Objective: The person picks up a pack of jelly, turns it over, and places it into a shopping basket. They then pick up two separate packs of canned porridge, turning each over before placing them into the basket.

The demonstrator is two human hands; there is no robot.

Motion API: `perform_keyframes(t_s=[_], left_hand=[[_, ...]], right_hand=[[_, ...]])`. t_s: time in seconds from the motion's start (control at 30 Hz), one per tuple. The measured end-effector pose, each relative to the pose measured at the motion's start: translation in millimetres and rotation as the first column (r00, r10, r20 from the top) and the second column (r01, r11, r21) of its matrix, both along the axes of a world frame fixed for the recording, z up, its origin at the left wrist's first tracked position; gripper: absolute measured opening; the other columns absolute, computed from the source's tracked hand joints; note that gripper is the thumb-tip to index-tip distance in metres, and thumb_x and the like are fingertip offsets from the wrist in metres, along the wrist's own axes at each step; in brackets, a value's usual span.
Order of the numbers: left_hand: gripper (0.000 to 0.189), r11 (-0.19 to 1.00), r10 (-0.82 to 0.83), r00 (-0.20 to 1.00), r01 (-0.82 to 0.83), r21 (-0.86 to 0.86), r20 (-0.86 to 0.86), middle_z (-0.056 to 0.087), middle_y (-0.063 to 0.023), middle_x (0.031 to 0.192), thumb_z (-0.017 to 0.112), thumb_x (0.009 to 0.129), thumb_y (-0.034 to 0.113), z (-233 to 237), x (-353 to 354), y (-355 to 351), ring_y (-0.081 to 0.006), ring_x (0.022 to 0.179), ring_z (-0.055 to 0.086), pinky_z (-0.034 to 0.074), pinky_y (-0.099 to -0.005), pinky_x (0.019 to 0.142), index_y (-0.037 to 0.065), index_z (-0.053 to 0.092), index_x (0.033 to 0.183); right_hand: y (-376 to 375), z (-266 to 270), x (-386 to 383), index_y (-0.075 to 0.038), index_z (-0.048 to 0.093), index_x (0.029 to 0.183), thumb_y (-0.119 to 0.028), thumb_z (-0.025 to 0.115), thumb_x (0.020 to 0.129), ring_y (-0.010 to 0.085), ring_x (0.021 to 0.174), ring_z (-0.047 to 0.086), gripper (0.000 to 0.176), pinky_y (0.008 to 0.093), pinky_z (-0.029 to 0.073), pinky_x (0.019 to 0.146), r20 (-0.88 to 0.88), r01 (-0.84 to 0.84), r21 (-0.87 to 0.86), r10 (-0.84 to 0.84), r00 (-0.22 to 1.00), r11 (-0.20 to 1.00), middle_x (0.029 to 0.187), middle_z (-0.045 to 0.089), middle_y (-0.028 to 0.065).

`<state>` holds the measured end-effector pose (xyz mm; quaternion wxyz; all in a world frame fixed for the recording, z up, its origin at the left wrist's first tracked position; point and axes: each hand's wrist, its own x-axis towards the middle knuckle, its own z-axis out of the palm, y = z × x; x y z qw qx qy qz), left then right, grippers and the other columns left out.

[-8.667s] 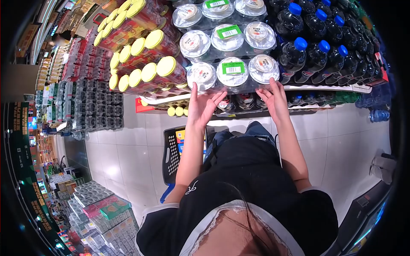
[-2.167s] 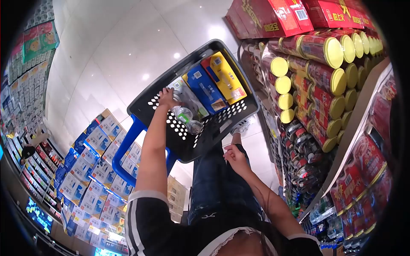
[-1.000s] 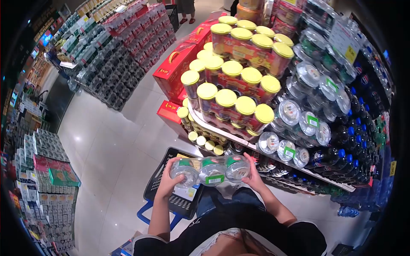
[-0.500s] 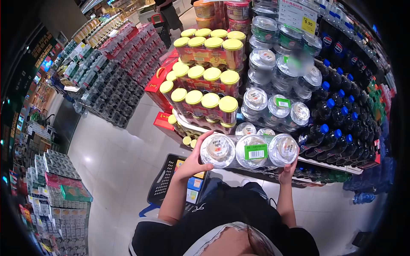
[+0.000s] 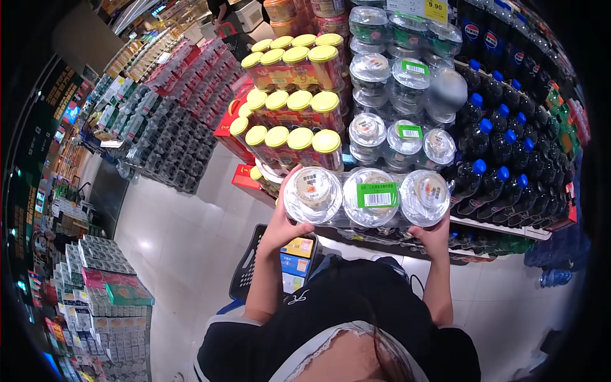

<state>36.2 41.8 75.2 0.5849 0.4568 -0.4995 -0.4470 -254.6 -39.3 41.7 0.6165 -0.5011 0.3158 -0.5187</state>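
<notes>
A three-cup pack [image 5: 371, 197] with clear round lids and a green barcode label is held level in front of my body. My left hand [image 5: 280, 219] grips its left end, thumb along the near side. Round the right end is my right hand [image 5: 435, 235], its thumb on the near side too. Just beyond the pack stand stacks of similar clear-lidded cups [image 5: 403, 137]. Yellow-lidded jars [image 5: 290, 143] are stacked to the left of them.
Dark bottles with blue caps [image 5: 496, 134] fill the shelf at right. A dark basket [image 5: 248, 264] with boxes is beside my left forearm. Carton stacks [image 5: 118, 299] stand at lower left, wrapped drink packs [image 5: 168, 140] at upper left. A person [image 5: 219, 9] is far back.
The pack and both hands are nearer to the display, and the pack looks larger. The display has shifted left and up in view. Both hands still hold the pack.
</notes>
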Motion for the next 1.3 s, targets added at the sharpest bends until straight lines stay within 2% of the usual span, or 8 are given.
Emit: perform_keyframes(t_s=[0.1,0.2,0.33,0.47,0.77,1.0,1.23,1.3], left_hand=[[0.112,0.999,-0.033,0.978,0.040,-0.031,0.205,0.033,-0.0138,0.130,0.083,0.052,0.023,3.6,3.2,5.4,-0.0222,0.121,0.036,0.027,-0.0347,0.101,0.000,0.012,0.135],[0.111,1.000,-0.012,0.954,0.015,-0.006,0.299,0.034,-0.0129,0.129,0.084,0.050,0.019,-0.2,7.0,6.7,-0.0218,0.120,0.036,0.027,-0.0353,0.102,0.001,0.014,0.134],[0.106,0.992,0.071,0.959,-0.096,0.079,0.273,0.038,-0.0118,0.126,0.084,0.049,0.016,8.8,1.2,7.8,-0.0215,0.117,0.039,0.030,-0.0356,0.100,0.002,0.019,0.131],[0.103,0.997,0.051,0.978,-0.062,0.050,0.204,0.039,-0.0113,0.123,0.085,0.048,0.015,14.1,-2.1,6.7,-0.0208,0.115,0.041,0.033,-0.0349,0.098,0.003,0.021,0.129],[0.101,0.995,0.040,0.969,-0.061,0.079,0.244,0.040,-0.0117,0.122,0.084,0.049,0.013,8.9,-12.2,14.5,-0.0203,0.114,0.042,0.034,-0.0344,0.097,0.002,0.021,0.128],[0.094,0.965,-0.010,0.991,-0.026,0.261,0.136,0.040,-0.0108,0.123,0.081,0.054,0.009,-18.5,-13.0,24.9,-0.0189,0.114,0.041,0.033,-0.0332,0.096,0.003,0.023,0.128],[0.093,0.960,-0.039,0.986,-0.008,0.279,0.165,0.038,-0.0108,0.124,0.079,0.055,0.005,-27.6,-23.1,19.8,-0.0188,0.115,0.040,0.032,-0.0321,0.097,0.004,0.022,0.128],[0.094,0.990,-0.039,0.979,0.011,0.138,0.200,0.038,-0.0113,0.124,0.078,0.055,0.005,-29.3,-34.4,4.3,-0.0198,0.115,0.040,0.031,-0.0322,0.098,0.005,0.021,0.129]], right_hand=[[0.4,4.5,-2.9,-0.006,0.018,0.134,-0.021,0.086,0.049,0.0211,0.118,0.038,0.111,0.0355,0.035,0.098,-0.015,0.013,-0.012,-0.014,1.000,1.000,0.128,0.035,0.0105],[1.3,6.1,-3.7,-0.005,0.017,0.134,-0.021,0.086,0.049,0.0214,0.117,0.039,0.110,0.0355,0.036,0.097,-0.011,0.031,-0.017,-0.031,0.999,0.999,0.128,0.036,0.0109],[5.0,11.8,-0.1,-0.007,0.017,0.134,-0.016,0.086,0.048,0.0210,0.117,0.040,0.111,0.0350,0.037,0.097,0.030,0.039,-0.018,-0.038,0.999,0.999,0.127,0.036,0.0107],[7.7,7.8,-1.8,-0.007,0.015,0.135,-0.014,0.086,0.048,0.0212,0.117,0.040,0.112,0.0353,0.037,0.097,0.037,0.054,-0.013,-0.054,0.998,0.998,0.128,0.035,0.0105],[18.3,4.7,-7.7,-0.007,0.016,0.134,-0.018,0.086,0.049,0.0205,0.117,0.039,0.111,0.0348,0.035,0.099,0.020,0.049,0.007,-0.049,0.999,0.999,0.128,0.036,0.0096],[21.2,-23.0,-17.2,-0.004,0.016,0.133,-0.020,0.085,0.051,0.0198,0.117,0.040,0.109,0.0332,0.034,0.098,-0.019,0.038,0.013,-0.038,0.999,0.999,0.126,0.038,0.0105],[29.9,-39.9,-26.3,-0.002,0.016,0.133,-0.025,0.084,0.052,0.0207,0.118,0.039,0.108,0.0332,0.032,0.098,-0.080,0.060,0.073,-0.054,0.995,0.996,0.125,0.039,0.0117],[23.8,-43.9,-32.5,-0.002,0.016,0.133,-0.025,0.084,0.053,0.0209,0.117,0.039,0.108,0.0334,0.032,0.098,-0.098,0.053,0.064,-0.047,0.994,0.997,0.125,0.039,0.0120]])
